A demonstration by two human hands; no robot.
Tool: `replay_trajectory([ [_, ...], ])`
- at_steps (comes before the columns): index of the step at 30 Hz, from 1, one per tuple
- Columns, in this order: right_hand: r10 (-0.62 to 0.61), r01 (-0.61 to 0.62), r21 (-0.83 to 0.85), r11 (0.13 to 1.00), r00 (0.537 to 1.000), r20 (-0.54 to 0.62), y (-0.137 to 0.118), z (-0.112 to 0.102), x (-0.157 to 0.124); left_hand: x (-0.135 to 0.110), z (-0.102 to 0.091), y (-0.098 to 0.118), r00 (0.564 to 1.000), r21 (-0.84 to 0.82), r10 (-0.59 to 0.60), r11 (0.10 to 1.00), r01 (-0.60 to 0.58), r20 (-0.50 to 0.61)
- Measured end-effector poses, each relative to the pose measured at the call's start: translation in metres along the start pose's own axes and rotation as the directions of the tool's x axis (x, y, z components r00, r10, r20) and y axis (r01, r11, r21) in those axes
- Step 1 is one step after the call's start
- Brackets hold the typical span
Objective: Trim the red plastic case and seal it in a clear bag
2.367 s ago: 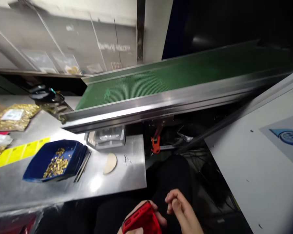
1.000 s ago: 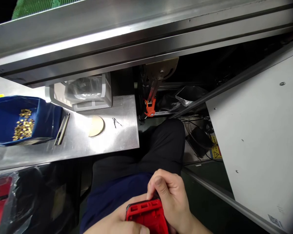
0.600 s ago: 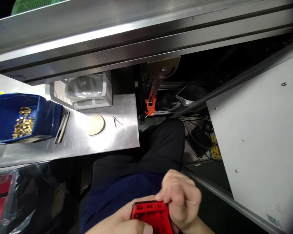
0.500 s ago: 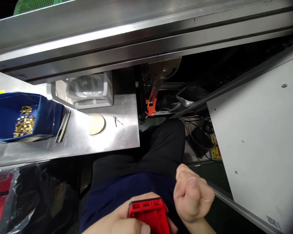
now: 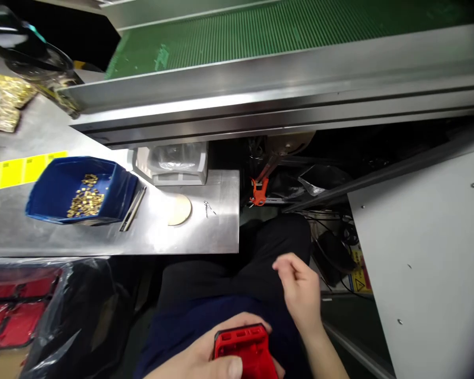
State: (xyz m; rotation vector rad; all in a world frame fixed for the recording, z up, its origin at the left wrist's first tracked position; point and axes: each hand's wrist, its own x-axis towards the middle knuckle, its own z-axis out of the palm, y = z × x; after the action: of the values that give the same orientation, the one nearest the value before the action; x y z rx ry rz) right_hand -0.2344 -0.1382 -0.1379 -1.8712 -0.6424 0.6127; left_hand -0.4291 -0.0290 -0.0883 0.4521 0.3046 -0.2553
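Note:
Low in front of my lap, my left hand [image 5: 205,352] grips a red plastic housing [image 5: 256,358] with a black edge. Its hollow side faces up, showing small rectangular slots along the top wall. The thumb lies over the near rim. My right hand [image 5: 300,289] hovers above my right thigh, apart from the housing, its fingers curled in; whatever they may hold is hidden. On the metal bench [image 5: 205,239] to the left sits a blue bin [image 5: 55,187] with many small brass pieces [image 5: 87,200] in it.
Beside the bin lie thin pen-like tools [image 5: 133,209], a round tan disc [image 5: 179,209] and small dark metal bits [image 5: 208,208]. A grey bin [image 5: 181,178] stands behind. A green conveyor [image 5: 237,37] crosses above. Bagged red parts [image 5: 19,305] are at lower left; a white panel [image 5: 430,252] borders the right.
The view has tilted up, showing more of the conveyor and bench. My right hand has moved up and turned, its fingers still curled. My left hand keeps hold of the red housing.

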Motion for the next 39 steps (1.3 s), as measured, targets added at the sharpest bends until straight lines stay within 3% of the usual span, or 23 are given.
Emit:
replay_trajectory([
  [2, -0.016, 0.047, -0.200, 0.979, 0.988, 0.154, -0.001, 0.027, 0.025, -0.006, -0.004, -0.003, 0.999, -0.006, 0.040, 0.999, -0.040, 0.000],
  [5, -0.082, 0.228, -0.412, 0.882, 0.936, 0.343, -0.013, 0.087, 0.065, -0.013, -0.009, -0.007, 0.998, -0.004, 0.055, 0.998, -0.055, -0.013],
  [9, -0.068, 0.263, -0.533, 0.804, 0.932, 0.357, -0.027, 0.159, 0.110, -0.024, -0.020, -0.020, 0.992, -0.074, 0.120, 0.990, -0.123, -0.047],
  [12, -0.029, 0.257, -0.587, 0.768, 0.929, 0.369, -0.026, 0.177, 0.123, -0.032, -0.031, -0.031, 0.985, -0.150, 0.163, 0.974, -0.170, -0.058],
  [16, -0.008, 0.256, -0.582, 0.772, 0.920, 0.393, -0.017, 0.164, 0.115, -0.035, -0.039, -0.037, 0.978, -0.241, 0.190, 0.949, -0.205, -0.082],
  [21, 0.049, 0.221, -0.514, 0.829, 0.886, 0.460, -0.013, 0.129, 0.099, -0.033, -0.037, -0.030, 0.980, -0.318, 0.158, 0.929, -0.189, -0.121],
  [26, 0.105, 0.049, -0.302, 0.952, 0.876, 0.472, -0.047, 0.064, 0.059, -0.032, -0.036, -0.027, 0.976, -0.343, 0.101, 0.925, -0.163, -0.190],
  [28, 0.162, -0.061, -0.211, 0.976, 0.851, 0.500, -0.065, 0.038, 0.033, -0.029, -0.036, -0.026, 0.970, -0.327, 0.095, 0.930, -0.166, -0.223],
  [30, 0.186, -0.093, -0.196, 0.976, 0.825, 0.534, -0.079, 0.022, 0.006, -0.027, -0.035, -0.026, 0.965, -0.306, 0.102, 0.936, -0.175, -0.241],
  [34, 0.061, 0.081, -0.242, 0.967, 0.849, 0.526, -0.085, 0.016, -0.032, -0.022, -0.030, -0.023, 0.956, -0.277, 0.089, 0.946, -0.169, -0.279],
  [39, -0.079, 0.253, -0.277, 0.927, 0.854, 0.514, -0.078, 0.023, -0.043, -0.018, -0.024, -0.022, 0.940, -0.221, 0.074, 0.963, -0.153, -0.332],
])
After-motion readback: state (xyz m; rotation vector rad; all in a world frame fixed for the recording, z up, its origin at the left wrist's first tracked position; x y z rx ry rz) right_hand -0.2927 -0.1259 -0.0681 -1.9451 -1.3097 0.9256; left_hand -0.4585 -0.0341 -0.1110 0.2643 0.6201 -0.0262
